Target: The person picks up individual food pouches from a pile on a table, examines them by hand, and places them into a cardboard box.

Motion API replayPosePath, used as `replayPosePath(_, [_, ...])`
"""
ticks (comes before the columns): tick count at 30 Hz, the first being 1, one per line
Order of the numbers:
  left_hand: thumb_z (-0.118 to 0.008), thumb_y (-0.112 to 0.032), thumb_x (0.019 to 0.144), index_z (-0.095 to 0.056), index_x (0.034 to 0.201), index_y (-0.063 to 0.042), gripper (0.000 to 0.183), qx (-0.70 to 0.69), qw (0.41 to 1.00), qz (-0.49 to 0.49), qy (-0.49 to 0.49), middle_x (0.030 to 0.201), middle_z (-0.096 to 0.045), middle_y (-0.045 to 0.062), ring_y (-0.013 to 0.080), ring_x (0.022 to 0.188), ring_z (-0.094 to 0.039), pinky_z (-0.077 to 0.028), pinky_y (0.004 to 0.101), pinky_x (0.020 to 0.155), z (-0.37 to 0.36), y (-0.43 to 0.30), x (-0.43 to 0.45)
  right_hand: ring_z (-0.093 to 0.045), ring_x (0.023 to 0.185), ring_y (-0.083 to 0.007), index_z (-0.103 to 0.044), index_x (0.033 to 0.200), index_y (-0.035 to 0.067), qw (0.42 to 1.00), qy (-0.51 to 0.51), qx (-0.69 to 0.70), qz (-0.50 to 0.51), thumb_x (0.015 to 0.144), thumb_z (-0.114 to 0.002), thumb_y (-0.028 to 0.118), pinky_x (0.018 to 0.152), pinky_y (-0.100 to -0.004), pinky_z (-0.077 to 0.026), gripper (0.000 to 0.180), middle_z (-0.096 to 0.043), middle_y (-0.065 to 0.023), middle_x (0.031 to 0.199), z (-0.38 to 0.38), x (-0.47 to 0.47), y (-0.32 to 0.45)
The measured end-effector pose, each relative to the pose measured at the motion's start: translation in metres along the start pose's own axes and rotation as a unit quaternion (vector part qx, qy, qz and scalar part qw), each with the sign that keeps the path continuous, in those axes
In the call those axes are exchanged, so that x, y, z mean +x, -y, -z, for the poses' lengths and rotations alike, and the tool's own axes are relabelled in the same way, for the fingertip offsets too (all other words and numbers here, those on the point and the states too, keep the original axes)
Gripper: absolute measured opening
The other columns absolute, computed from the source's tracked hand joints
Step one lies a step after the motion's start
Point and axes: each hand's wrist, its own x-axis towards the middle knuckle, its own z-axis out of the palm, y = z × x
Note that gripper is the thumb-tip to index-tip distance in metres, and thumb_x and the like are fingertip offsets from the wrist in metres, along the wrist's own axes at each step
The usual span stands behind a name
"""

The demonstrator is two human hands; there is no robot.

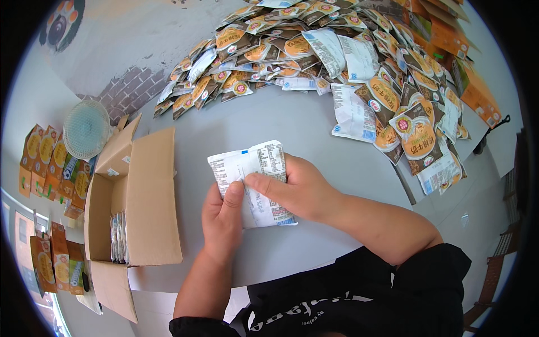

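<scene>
Between my two hands is a white printed packet (256, 193), held above the grey table (311, 126) with its text side up. My left hand (223, 215) grips its lower left edge, thumb on the face. My right hand (294, 185) holds the right edge, its thumb lying across the middle. The fingers behind the packet are hidden. To the left stands an open cardboard box (153, 202), its flaps folded out. Inside, at its near end, several packets (119, 238) stand upright on edge.
A large heap of brown and white packets (294, 46) lies across the table's far side, spilling right. Orange cartons (480, 97) stand at the far right, and more orange cartons (42, 156) at the left. A round mesh-covered fan (87, 128) is behind the box.
</scene>
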Motion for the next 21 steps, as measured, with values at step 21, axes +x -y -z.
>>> replayPosePath(21, [-0.047,-0.023,0.102,-0.050,0.124,-0.004,0.029,-0.037,0.995,-0.077,0.061,0.117,-0.061,0.008,0.0149,0.103,-0.059,-0.049,0.0302,0.089,0.004,0.002,-0.013,-0.063,0.082,-0.0162,-0.064,0.113,0.005,0.995,0.092,-0.021,0.035,0.088,-0.066,0.024,0.075,-0.0307,-0.050,0.032,-0.068,-0.0074,0.095,0.001,-0.010,0.001])
